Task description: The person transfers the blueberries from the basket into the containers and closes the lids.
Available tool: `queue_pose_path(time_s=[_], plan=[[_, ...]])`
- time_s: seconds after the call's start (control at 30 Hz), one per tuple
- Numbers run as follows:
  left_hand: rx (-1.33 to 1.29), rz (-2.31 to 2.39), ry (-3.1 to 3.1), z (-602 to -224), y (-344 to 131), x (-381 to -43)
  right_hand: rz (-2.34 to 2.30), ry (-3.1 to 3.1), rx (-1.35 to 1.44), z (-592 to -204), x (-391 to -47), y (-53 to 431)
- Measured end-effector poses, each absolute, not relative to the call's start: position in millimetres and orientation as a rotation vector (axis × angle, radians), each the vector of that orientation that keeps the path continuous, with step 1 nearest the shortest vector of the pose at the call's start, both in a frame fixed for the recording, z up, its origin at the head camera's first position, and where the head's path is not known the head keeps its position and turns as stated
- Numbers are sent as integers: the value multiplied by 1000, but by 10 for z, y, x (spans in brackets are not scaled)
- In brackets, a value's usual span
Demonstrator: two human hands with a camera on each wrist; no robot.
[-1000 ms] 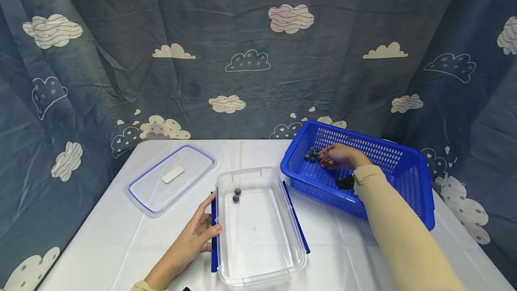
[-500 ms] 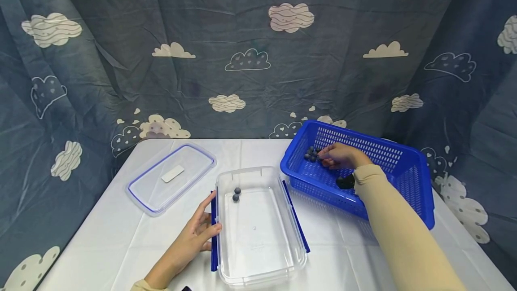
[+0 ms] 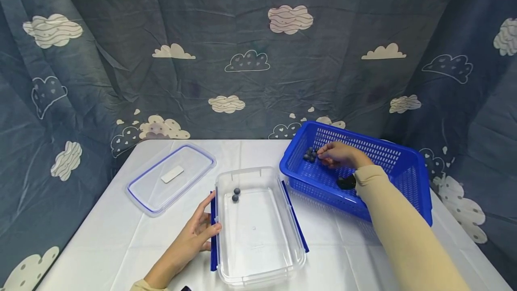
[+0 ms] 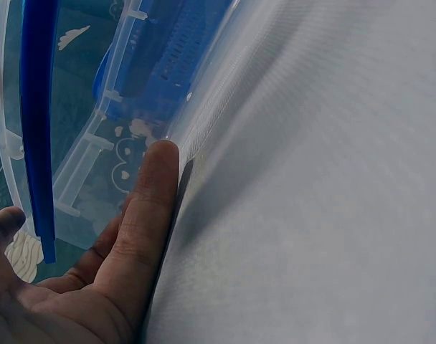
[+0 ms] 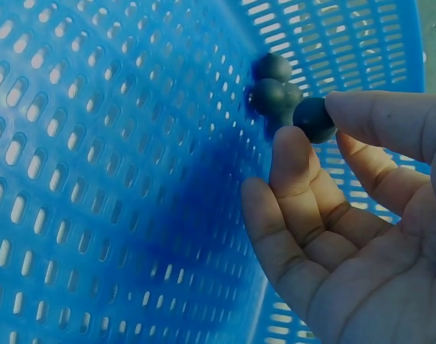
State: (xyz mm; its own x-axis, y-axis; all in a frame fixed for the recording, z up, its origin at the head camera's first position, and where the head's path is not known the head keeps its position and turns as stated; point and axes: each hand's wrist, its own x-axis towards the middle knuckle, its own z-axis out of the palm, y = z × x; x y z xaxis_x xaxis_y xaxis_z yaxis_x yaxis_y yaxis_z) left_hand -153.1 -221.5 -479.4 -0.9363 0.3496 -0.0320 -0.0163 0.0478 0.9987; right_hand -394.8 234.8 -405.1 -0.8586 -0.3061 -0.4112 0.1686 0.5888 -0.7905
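Observation:
In the head view, my left hand (image 3: 193, 237) rests against the left side of a clear plastic food container (image 3: 258, 232), its thumb touching the rim beside the hanging blue side latch (image 3: 214, 237). Its fingers look fairly straight in the left wrist view, one lying along the tablecloth. Two blueberries (image 3: 236, 194) sit in the container near its far left. Inside the blue perforated basket (image 3: 359, 208), my right hand (image 3: 341, 154) pinches one blueberry (image 5: 315, 120) between thumb and fingertips. More blueberries (image 5: 269, 89) lie clustered just beyond it, partly hidden by the fingers in the head view.
The container's clear lid (image 3: 171, 178), with a blue seal and a white label, lies on the white tablecloth (image 3: 101, 255) at the far left. A dark cloud-print curtain (image 3: 250, 84) hangs behind the table. The basket's wall stands between my right hand and the container.
My right fingers have shifted very slightly among the blueberries in the basket. The left hand and the container hold their places.

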Motion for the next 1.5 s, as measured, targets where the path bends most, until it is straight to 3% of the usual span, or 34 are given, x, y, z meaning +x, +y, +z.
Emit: queue_pose_path(time_s=[1.5], plan=[[332,1969,2071,-4794,-2204,-1523,-1277,2343,-319,-3868,-3751,2229]])
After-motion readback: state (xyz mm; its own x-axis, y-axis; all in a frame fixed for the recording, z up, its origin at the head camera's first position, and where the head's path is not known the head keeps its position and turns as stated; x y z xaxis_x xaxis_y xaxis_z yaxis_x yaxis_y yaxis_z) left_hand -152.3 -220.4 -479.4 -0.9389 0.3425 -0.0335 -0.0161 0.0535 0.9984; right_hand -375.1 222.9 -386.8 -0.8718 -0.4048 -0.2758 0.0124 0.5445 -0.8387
